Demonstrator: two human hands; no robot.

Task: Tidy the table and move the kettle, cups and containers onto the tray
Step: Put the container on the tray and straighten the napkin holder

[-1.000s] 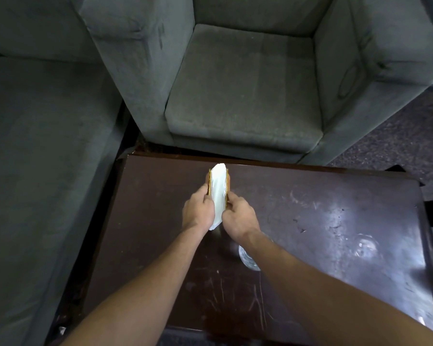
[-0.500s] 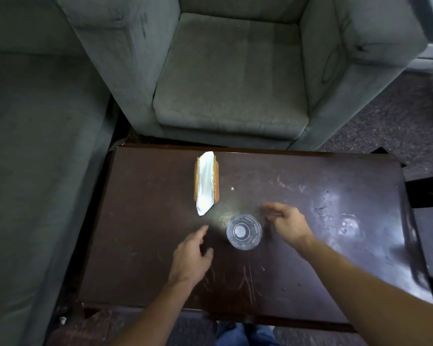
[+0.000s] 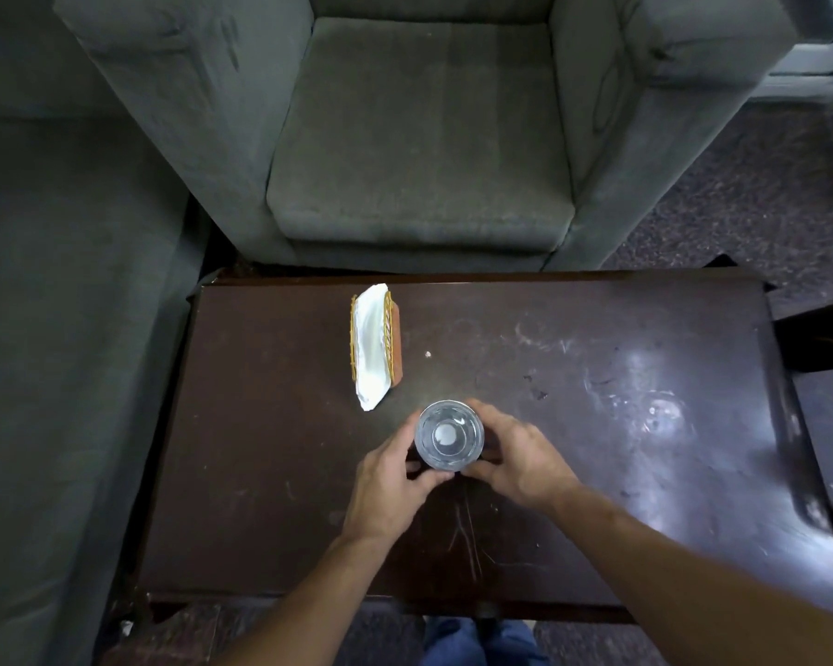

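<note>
Item: clear round drinking glass (image 3: 448, 435), midway along the dark wooden table (image 3: 260, 473), nearer its front edge; left hand (image 3: 389, 475) and right hand (image 3: 520, 458) curled fingers round its sides; a firm, level, straight lift was advisable.

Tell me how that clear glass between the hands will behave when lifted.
The glass looks smooth, so probably slippery; the left hand and right hand cupping both sides should steady it. Likely rigid but breakable against the hard table. Standing upright, it could tip if pushed near the rim.

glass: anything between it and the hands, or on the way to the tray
Nothing visible: left hand and right hand both curl round the glass. The tray is out of view, so that path cannot be judged.
</note>
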